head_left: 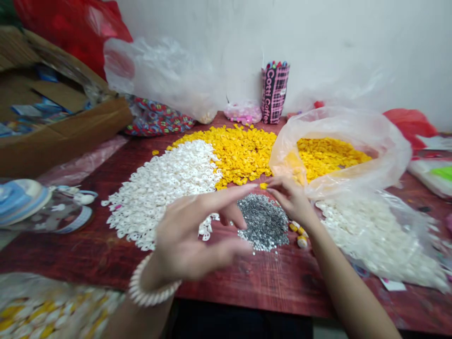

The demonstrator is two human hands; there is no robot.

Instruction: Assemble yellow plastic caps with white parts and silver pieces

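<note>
Left hand [192,230]: fingers spread, holding nothing. Right hand [290,200]: pinching one yellow piece [263,186]. Table [278,287]: grey discs [264,221]; from these, white heap [164,186], ten o'clock; yellow heap [243,153], past eleven.

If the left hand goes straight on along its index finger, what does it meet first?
Probably the small yellow plastic piece pinched in the right hand, just ahead of the left hand. Depth is unclear, so it might pass above instead.

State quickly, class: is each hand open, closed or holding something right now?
Left hand: open, blurred, nothing visibly held.
Right hand: closed, pinching a small yellow piece.
</note>
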